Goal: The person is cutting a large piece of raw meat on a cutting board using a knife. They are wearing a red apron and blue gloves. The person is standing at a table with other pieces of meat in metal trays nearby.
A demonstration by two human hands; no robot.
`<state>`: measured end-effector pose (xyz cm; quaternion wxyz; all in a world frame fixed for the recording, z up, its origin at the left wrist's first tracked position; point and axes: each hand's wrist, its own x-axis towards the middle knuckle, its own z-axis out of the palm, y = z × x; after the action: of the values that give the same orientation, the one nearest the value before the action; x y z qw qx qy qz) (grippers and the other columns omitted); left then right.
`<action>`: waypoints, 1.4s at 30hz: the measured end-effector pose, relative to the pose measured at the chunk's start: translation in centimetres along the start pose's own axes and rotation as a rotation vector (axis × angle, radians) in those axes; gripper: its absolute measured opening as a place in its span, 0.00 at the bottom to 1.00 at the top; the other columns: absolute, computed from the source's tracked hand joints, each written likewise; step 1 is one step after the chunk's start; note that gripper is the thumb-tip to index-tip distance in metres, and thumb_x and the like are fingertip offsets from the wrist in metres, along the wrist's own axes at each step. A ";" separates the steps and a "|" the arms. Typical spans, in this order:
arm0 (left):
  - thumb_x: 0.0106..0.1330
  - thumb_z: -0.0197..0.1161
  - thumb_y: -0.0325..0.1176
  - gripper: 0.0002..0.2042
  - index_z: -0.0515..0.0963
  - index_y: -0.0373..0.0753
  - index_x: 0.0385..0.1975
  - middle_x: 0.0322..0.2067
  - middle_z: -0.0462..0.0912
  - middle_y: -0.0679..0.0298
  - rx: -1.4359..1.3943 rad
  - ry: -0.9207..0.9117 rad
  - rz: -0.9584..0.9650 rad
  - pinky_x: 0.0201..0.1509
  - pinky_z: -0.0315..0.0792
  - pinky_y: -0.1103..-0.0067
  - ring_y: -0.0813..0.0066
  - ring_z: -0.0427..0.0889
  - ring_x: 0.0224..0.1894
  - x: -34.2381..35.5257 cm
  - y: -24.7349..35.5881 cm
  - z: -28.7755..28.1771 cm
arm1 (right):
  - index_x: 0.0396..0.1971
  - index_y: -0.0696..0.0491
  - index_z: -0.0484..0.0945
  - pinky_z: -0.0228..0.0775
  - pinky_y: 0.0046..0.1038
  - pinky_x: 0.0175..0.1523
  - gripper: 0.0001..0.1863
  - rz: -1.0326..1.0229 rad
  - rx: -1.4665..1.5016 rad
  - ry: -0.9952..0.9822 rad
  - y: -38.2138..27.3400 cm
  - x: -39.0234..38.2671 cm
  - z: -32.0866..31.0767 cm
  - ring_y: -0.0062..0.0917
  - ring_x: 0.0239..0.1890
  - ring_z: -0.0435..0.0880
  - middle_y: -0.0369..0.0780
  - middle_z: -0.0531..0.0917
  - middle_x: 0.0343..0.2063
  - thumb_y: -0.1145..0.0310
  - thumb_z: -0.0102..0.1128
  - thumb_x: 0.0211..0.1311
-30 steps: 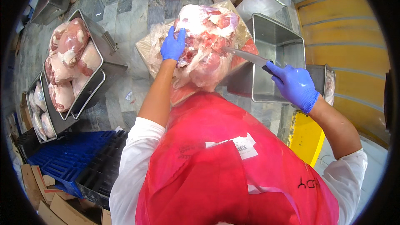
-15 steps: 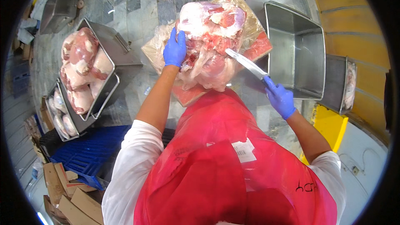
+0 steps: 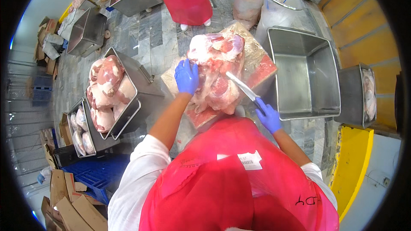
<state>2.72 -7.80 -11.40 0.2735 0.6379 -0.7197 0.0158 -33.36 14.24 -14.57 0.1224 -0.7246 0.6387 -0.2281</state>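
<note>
A large piece of raw meat (image 3: 221, 66), pale with fat and red where cut, lies in front of me on a plastic-wrapped box-like stand (image 3: 262, 73). My left hand (image 3: 186, 76), in a blue glove, rests against the meat's left side with its fingers stretched out. In my right hand (image 3: 268, 116), also blue-gloved, is a knife (image 3: 242, 85) with a dark handle and a long bright blade. Its blade points up and left, with the tip at the right middle of the meat; whether it has entered the flesh I cannot tell.
At right stands a deep metal tub (image 3: 295, 83), with a smaller meat-holding tub (image 3: 369, 98) beyond. Another metal tub (image 3: 136, 98) at left holds several meat pieces. Ahead is a person in a red apron (image 3: 184, 0). Blue pallets (image 3: 96, 175) and cardboard (image 3: 77, 201) lie lower left.
My view has tilted upward, showing more of the person and tubs ahead. My right hand and the knife have come in closer to the meat. My left hand stays at its left side.
</note>
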 end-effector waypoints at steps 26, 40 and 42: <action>0.62 0.66 0.56 0.27 0.80 0.36 0.46 0.43 0.86 0.44 -0.401 -0.557 -0.217 0.51 0.77 0.55 0.41 0.84 0.46 -3.4 7.5 0.1 | 0.35 0.59 0.88 0.82 0.38 0.34 0.19 -0.412 -1.113 -1.061 -35.7 41.2 -10.8 0.35 0.30 0.90 0.45 0.89 0.29 0.66 0.82 0.41; 0.54 0.74 0.56 0.31 0.77 0.30 0.39 0.39 0.85 0.40 -0.455 -0.474 -0.431 0.48 0.77 0.56 0.40 0.85 0.44 -2.2 9.3 -1.1 | 0.52 0.42 0.86 0.80 0.38 0.39 0.17 -0.014 0.006 -0.158 -1.5 9.2 -20.7 0.43 0.33 0.87 0.46 0.87 0.32 0.59 0.68 0.65; 0.53 0.75 0.59 0.34 0.75 0.29 0.40 0.38 0.85 0.38 -0.329 -0.426 -0.443 0.47 0.77 0.56 0.40 0.85 0.43 -2.4 10.5 -1.7 | 0.55 0.40 0.86 0.79 0.36 0.36 0.19 0.048 0.000 -0.021 -0.2 3.4 -18.7 0.41 0.29 0.86 0.45 0.87 0.30 0.60 0.69 0.64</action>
<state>-6.30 -3.05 -7.47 0.2130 0.7149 -0.5977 -0.2938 -42.00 13.06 2.33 0.1344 -0.7115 0.6545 -0.2177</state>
